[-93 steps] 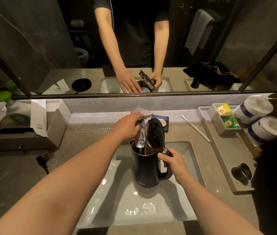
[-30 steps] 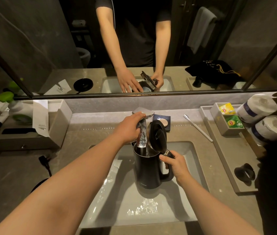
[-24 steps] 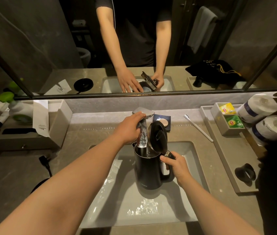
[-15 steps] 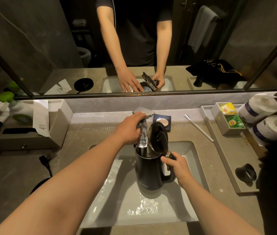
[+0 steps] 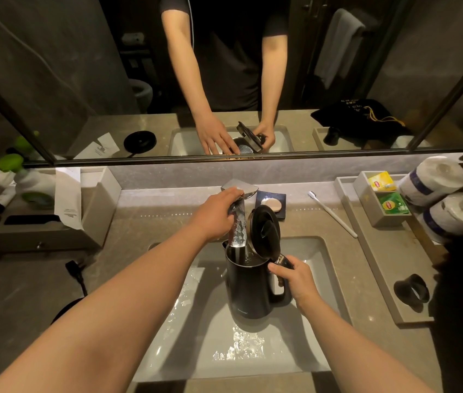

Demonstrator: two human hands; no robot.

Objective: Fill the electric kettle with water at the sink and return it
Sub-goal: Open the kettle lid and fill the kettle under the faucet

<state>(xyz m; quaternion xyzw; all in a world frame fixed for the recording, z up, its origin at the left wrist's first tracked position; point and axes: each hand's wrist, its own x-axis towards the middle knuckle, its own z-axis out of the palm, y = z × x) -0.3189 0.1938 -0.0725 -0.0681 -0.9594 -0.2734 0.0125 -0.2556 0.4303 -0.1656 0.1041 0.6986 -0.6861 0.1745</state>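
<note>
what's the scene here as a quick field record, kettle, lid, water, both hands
kettle: black, upright in sink
lid: hinged open
water: running from faucet into kettle
left hand: on faucet
right hand: grip closed on kettle handle
fill level: cannot tell
counter: toothbrush, tea bags

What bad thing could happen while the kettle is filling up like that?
The tall black electric kettle could overflow: water from the flat silver faucet is pouring in and the level already looks high. A full kettle is heavy, and only the right hand has a grip on its handle, so it might tip or slip in the wet white sink. The left hand is on the faucet.
</note>
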